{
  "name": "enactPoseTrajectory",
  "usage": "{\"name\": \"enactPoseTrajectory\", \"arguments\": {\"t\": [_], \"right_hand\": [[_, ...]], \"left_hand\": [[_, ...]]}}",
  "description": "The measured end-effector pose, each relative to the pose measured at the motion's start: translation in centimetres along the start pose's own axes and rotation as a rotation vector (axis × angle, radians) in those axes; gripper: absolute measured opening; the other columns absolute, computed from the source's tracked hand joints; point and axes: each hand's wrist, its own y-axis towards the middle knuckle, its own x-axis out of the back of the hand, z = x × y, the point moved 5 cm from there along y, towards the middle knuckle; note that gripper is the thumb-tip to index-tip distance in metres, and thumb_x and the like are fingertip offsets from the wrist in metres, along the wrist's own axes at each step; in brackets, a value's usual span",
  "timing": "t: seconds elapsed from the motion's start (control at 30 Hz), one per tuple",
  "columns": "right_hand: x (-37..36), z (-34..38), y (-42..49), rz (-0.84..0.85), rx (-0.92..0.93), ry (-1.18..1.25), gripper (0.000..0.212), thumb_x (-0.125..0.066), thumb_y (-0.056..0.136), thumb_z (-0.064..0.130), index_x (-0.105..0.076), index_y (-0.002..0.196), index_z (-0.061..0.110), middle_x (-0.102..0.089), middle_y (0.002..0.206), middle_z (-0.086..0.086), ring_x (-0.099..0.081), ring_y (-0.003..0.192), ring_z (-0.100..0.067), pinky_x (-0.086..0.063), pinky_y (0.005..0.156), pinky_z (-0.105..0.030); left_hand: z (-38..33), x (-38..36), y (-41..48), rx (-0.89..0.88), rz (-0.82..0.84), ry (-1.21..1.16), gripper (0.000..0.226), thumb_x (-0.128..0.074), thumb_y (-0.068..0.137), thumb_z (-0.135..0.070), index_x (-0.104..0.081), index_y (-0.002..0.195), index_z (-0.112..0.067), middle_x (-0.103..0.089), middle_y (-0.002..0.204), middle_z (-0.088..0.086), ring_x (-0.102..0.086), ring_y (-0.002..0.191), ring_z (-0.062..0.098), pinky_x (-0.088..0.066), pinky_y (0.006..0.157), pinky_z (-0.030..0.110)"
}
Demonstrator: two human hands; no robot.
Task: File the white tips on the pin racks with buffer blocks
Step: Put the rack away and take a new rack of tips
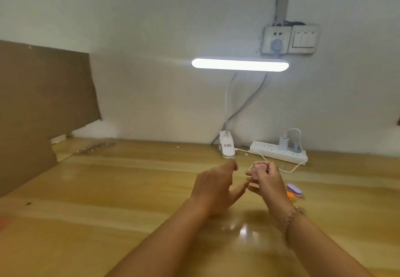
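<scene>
Diagonally, purple block (294, 188), right hand (268, 181), pink block (260, 166)

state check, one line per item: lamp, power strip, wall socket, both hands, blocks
Clip lamp: lit.
Power strip: two plugs in.
Wall socket: plug in.
Left hand: open, nothing visible in it.
Right hand: grips pink block.
Purple block, orange block: lying on table, blurred.

Dim room, glaring bar lamp (240, 65), glints on table (108, 190), motion blur, bowed edges.
</scene>
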Motion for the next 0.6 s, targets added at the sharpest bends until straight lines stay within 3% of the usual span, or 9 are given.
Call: {"name": "enactPoseTrajectory", "arguments": {"t": [0.17, 0.3, 0.4, 0.6], "right_hand": [[-8.8, -1.1, -1.4, 0.252, 0.055, -0.371, 0.015, -0.038, 0.102, 0.021, -0.05, 0.109, 0.018, -0.06, 0.099, -0.004, -0.058, 0.091, -0.021, -0.048, 0.086, -0.041], [-10.7, -2.9, -1.3, 0.252, 0.103, -0.744, 0.014, -0.035, 0.098, 0.036, -0.046, 0.093, 0.028, -0.061, 0.084, 0.012, -0.059, 0.079, -0.016, -0.043, 0.072, -0.034], [-11.9, -3.0, -1.2, 0.164, 0.199, -0.994, 0.018, -0.033, 0.097, 0.042, -0.038, 0.087, 0.027, -0.054, 0.08, 0.013, -0.054, 0.075, -0.02, -0.037, 0.065, -0.033], [-13.8, -2.7, 0.3, 0.114, 0.257, -1.136, 0.026, -0.028, 0.097, 0.051, -0.033, 0.088, 0.027, -0.055, 0.078, 0.007, -0.058, 0.078, -0.02, -0.043, 0.065, -0.033]], "left_hand": [[18.0, 7.4, -6.4, 0.546, 0.161, 0.344, 0.058, -0.056, 0.087, -0.061, -0.045, 0.127, -0.019, -0.056, 0.131, 0.004, -0.052, 0.12, 0.026, -0.043, 0.098, 0.038], [28.2, 11.9, -10.8, 0.901, 0.125, 0.338, 0.08, -0.055, 0.085, -0.065, -0.04, 0.142, -0.011, -0.047, 0.145, 0.009, -0.044, 0.133, 0.028, -0.04, 0.105, 0.037], [33.3, 13.3, -10.4, 0.969, 0.102, 0.306, 0.081, -0.059, 0.085, -0.061, -0.038, 0.143, -0.009, -0.044, 0.146, 0.01, -0.04, 0.136, 0.028, -0.038, 0.107, 0.037], [39.6, 12.5, -6.8, 1.041, -0.006, 0.235, 0.102, -0.068, 0.075, -0.069, -0.032, 0.146, -0.005, -0.041, 0.15, 0.012, -0.038, 0.139, 0.03, -0.038, 0.109, 0.039]]}}
